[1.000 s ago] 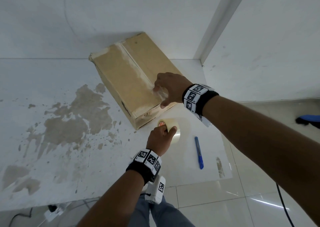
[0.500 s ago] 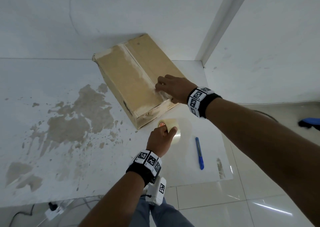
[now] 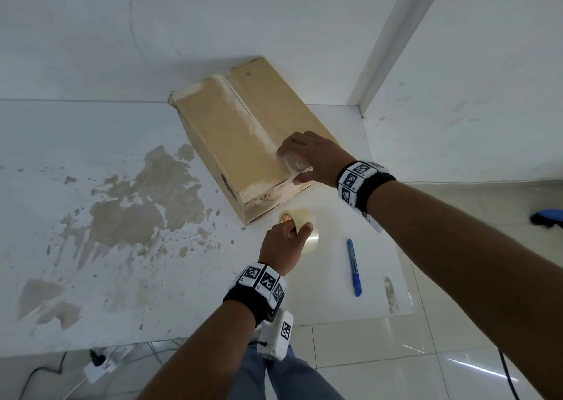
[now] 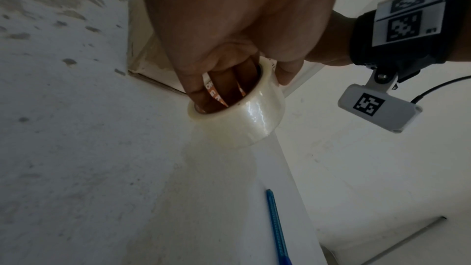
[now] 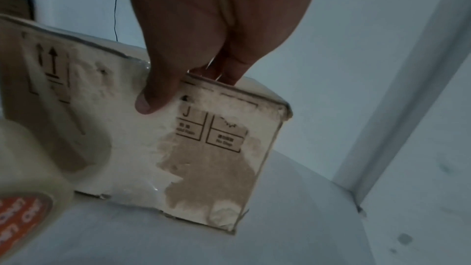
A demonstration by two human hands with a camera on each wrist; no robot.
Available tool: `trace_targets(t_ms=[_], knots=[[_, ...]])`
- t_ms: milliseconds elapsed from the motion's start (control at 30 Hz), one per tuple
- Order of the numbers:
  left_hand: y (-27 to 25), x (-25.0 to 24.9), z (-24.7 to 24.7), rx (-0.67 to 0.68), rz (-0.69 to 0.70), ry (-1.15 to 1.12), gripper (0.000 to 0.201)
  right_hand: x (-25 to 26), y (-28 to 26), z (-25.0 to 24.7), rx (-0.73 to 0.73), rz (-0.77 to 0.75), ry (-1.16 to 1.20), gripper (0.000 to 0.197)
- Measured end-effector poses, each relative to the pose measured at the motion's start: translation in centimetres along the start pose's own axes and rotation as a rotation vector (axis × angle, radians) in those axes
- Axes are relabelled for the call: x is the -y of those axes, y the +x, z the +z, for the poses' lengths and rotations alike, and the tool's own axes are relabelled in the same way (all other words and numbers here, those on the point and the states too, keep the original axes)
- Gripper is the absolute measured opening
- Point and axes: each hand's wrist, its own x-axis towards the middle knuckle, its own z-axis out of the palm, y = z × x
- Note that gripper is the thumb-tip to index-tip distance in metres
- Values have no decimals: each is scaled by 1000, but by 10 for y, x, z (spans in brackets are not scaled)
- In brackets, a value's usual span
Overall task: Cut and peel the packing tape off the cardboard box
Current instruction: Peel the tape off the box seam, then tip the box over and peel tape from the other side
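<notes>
A white, stained table (image 3: 91,186) is seen against the wall, and the cardboard box (image 3: 237,143) is placed on it near the corner, closed, one end turned toward the person. A strip of clear packing tape (image 3: 292,163) is laid along the top seam at that end and over the edge; pale torn patches are noted further up the seam and on the end face.

The right hand (image 3: 313,158) is laid on the tape at the near edge, fingers flat on top and thumb hooked over the end face; its grip is wide and nothing is enclosed. The left hand (image 3: 281,244) is held in front of the box, its grip closed on a tape roll (image 3: 300,224), fingers through the core and thumb outside. A blue cutter (image 3: 354,267) is left untouched on the table beside the roll.

The step in hand is judged to be work on the tape at the seam; cutting is judged not yet begun. The next move calls for the roll to be put down and the cutter taken up, or a free tape edge found.

Only in the right wrist view are the printed handling marks on the end face and the thumb position shown. Only in the left wrist view are the fingers inside the core confirmed.
</notes>
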Motion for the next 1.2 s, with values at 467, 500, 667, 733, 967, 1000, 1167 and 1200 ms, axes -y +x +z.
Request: trace_targets(t_ms=[467,500,667,733,967,1000,1167,1200], knots=[[0,-7,-12,5,-20,-43,60,11,8,-3,57,37,-174,79],[-1,-10,-14,8,-16,-51,59,11,7,-2,59,36,-167,83],[-6,-27,-31,10,10,-110,48,4,-3,-14,156,34,4,91],[-5,-31,-38,17,28,-134,53,5,-6,-27,138,46,110,75],[2,-74,-83,-58,171,-299,39,30,1,-75,-231,175,460,33],[4,-83,-90,-98,191,-319,41,33,3,-83,-248,177,466,32],[11,-124,-131,-220,306,-339,35,47,13,-126,-232,159,511,34],[11,-132,-138,-233,341,-332,34,50,15,-136,-228,160,521,34]])
